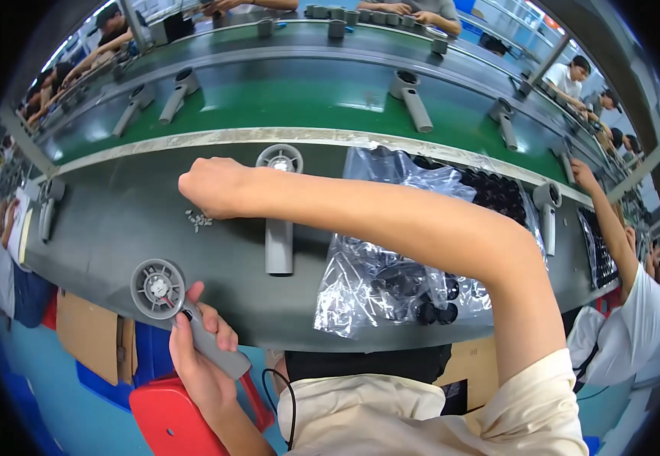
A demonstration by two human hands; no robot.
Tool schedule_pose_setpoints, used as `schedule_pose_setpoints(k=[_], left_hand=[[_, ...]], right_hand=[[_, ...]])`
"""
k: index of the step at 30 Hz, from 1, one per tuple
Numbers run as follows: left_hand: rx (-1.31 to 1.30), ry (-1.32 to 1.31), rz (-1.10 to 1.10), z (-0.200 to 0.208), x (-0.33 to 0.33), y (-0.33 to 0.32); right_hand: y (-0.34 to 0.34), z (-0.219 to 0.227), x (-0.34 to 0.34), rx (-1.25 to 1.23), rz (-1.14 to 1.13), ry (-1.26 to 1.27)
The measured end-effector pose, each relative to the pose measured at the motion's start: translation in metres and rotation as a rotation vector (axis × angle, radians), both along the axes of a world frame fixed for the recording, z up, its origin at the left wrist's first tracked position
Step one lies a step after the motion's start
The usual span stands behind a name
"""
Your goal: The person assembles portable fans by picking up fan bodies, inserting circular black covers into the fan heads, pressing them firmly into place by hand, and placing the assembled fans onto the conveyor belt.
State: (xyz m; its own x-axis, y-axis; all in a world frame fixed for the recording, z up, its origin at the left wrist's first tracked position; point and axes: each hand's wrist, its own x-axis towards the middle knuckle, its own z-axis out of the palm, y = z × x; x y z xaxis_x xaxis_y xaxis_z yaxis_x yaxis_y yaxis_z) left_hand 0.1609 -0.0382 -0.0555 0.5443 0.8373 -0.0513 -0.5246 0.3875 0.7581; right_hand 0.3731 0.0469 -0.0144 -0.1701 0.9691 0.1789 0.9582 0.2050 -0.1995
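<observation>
In my left hand [199, 372] is a grey handheld fan body [217, 348], gripped by its handle. Its round ribbed head faces up at the table's near edge, with a white piece and a bit of red at the hub. My right arm stretches across to the left, and my right hand [220, 186] is closed above the table. Whatever its fingers may hold is hidden. Small whitish pieces [198, 221] lie in a loose pile just below that hand. A second grey fan body [278, 254] lies under my right forearm, which covers its middle.
A clear plastic bag [337, 292] with black round parts [445, 311] spreads right of centre. Another fan body [549, 228] lies farther right. Beyond the table's raised edge, a green conveyor [269, 102] carries several fan bodies. Co-workers sit around; a red stool [159, 418] stands below.
</observation>
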Motion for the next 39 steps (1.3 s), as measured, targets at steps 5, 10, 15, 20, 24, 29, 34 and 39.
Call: schedule_pose_setpoints(k=[5,10,15,20,24,29,34,39], left_hand=[[0.049,0.002,-0.007,0.006,0.018,-0.002],[0.086,0.049,0.045,0.008,0.015,-0.008],[-0.040,-0.079,-0.126,0.017,0.028,-0.012],[0.029,0.014,-0.142,0.029,0.045,-0.020],[0.014,0.016,-0.202,0.033,0.046,-0.027],[-0.017,-0.026,-0.374,0.030,0.055,-0.035],[0.000,-0.040,-0.409,0.031,0.062,-0.046],[0.015,0.048,-0.469,0.028,0.069,-0.050]], right_hand=[[-0.006,0.002,0.012,0.002,-0.079,-0.009],[0.003,-0.004,0.003,0.129,0.043,0.043],[-0.032,0.023,0.036,0.233,0.047,0.062],[-0.125,0.066,0.026,0.020,-0.078,0.704],[-0.170,0.071,0.007,0.018,-0.220,0.901],[-0.202,0.068,-0.003,0.030,-0.258,1.049],[-0.217,0.068,0.004,0.056,-0.139,0.933],[-0.226,0.064,0.012,0.095,-0.146,0.864]])
